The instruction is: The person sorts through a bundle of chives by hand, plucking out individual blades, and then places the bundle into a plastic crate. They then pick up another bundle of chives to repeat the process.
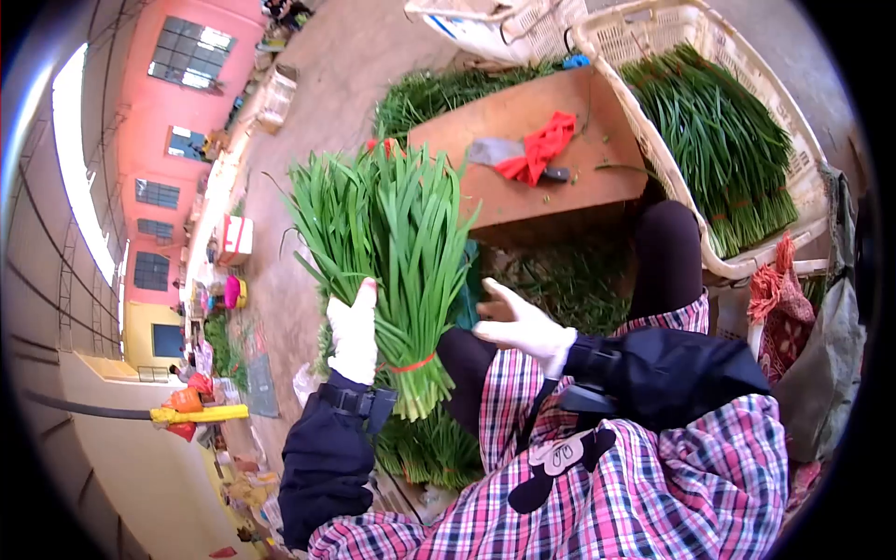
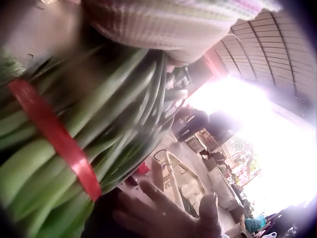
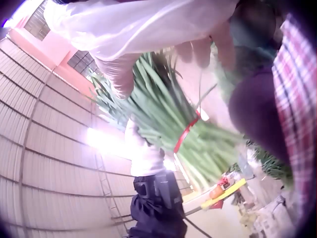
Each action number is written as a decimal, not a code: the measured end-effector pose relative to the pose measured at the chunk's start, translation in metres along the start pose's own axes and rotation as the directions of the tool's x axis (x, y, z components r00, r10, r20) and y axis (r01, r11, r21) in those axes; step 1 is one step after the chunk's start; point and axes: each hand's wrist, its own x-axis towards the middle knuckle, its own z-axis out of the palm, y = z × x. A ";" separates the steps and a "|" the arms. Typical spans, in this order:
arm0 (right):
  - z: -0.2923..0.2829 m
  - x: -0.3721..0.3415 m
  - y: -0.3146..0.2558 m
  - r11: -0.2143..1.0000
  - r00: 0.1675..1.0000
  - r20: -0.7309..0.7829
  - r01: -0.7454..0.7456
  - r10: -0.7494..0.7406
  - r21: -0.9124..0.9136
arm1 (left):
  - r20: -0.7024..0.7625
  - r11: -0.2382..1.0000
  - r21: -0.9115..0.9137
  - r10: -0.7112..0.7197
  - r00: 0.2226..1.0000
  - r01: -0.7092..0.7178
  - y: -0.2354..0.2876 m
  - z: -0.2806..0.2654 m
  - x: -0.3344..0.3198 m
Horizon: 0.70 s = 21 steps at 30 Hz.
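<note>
A bundle of long green leafy stalks [image 1: 411, 233] stands upright in the head view, tied near its pale lower ends by a red band [image 1: 412, 364]. My gloved left hand [image 1: 353, 331] grips its left side, thumb along the leaves. To the right of the bundle, apart from it, my gloved right hand [image 1: 525, 327] has its fingers spread and holds nothing. The left wrist view shows the red band [image 2: 59, 141] up close and the spread right hand [image 2: 168, 213] beyond. In the right wrist view the left hand [image 3: 143, 151] lies against the stalks [image 3: 163, 104].
An orange-brown board [image 1: 532, 112] bears a knife [image 1: 557, 175] and red cloth [image 1: 551, 145]. At the right, a white basket [image 1: 810, 159] holds more green bundles [image 1: 714, 140]. Loose greens [image 1: 579, 289] lie below the board, and another bundle [image 1: 429, 453] is under the held one.
</note>
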 end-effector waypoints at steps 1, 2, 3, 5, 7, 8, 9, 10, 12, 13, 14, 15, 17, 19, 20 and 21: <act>0.017 0.011 -0.022 0.993 0.999 -0.041 0.015 -0.010 0.114 | -0.014 0.999 0.030 0.024 1.000 -0.023 0.007 0.008 0.003; 0.033 0.020 -0.043 0.974 0.997 -0.081 0.031 -0.012 0.227 | -0.028 0.997 0.058 0.044 0.999 -0.042 0.013 0.017 0.006; 0.036 0.059 -0.022 0.956 0.970 -0.149 0.221 -0.194 0.194 | -0.030 0.995 0.008 0.102 0.994 -0.102 0.016 0.027 0.008; 0.041 0.090 -0.024 0.855 0.901 -0.163 0.433 -0.402 0.286 | -0.031 0.996 0.009 0.084 0.996 -0.084 -0.003 0.042 0.024; 0.037 0.102 -0.031 0.843 0.838 -0.276 0.519 -0.470 0.141 | -0.061 0.984 -0.069 0.160 0.985 -0.164 -0.013 0.063 0.029; 0.030 0.113 -0.029 0.849 0.804 -0.344 0.528 -0.486 0.034 | -0.064 0.964 -0.133 0.225 0.972 -0.232 -0.017 0.072 0.028; 0.017 0.130 -0.018 0.802 0.739 -0.374 0.596 -0.561 -0.024 | -0.089 0.959 -0.175 0.210 0.974 -0.223 -0.015 0.083 0.021; 0.010 0.125 -0.023 0.814 0.731 -0.410 0.579 -0.545 -0.049 | -0.114 0.953 -0.216 0.191 0.975 -0.212 -0.012 0.093 0.013; -0.004 0.116 -0.030 0.803 0.742 -0.419 0.594 -0.523 0.049 | -0.087 0.925 -0.370 0.058 0.995 -0.087 -0.019 0.104 0.004; -0.012 0.117 -0.025 0.827 0.749 -0.472 0.558 -0.464 0.071 | -0.108 0.919 -0.387 0.036 0.994 -0.075 -0.022 0.108 0.000; -0.018 0.113 -0.023 0.840 0.780 -0.481 0.522 -0.401 0.146 | -0.128 0.912 -0.404 0.013 0.992 -0.064 -0.024 0.112 -0.004; -0.023 0.113 -0.016 0.853 0.792 -0.484 0.497 -0.372 0.157 | -0.132 0.922 -0.385 -0.026 0.991 -0.027 -0.027 0.115 -0.007; -0.032 0.111 -0.003 0.866 0.788 -0.510 0.477 -0.345 0.152 | -0.144 0.937 -0.346 -0.102 0.984 0.046 -0.034 0.117 -0.014; -0.040 0.110 0.008 0.853 0.794 -0.523 0.475 -0.308 0.218 | -0.146 0.932 -0.360 -0.109 0.983 0.050 -0.046 0.122 -0.017; -0.044 0.110 0.014 0.846 0.793 -0.527 0.480 -0.305 0.233 | -0.156 0.925 -0.377 -0.116 0.981 0.050 -0.049 0.125 -0.018; -0.045 0.108 0.016 0.856 0.797 -0.525 0.468 -0.299 0.221 | -0.151 0.943 -0.327 -0.116 0.982 0.061 -0.049 0.126 -0.019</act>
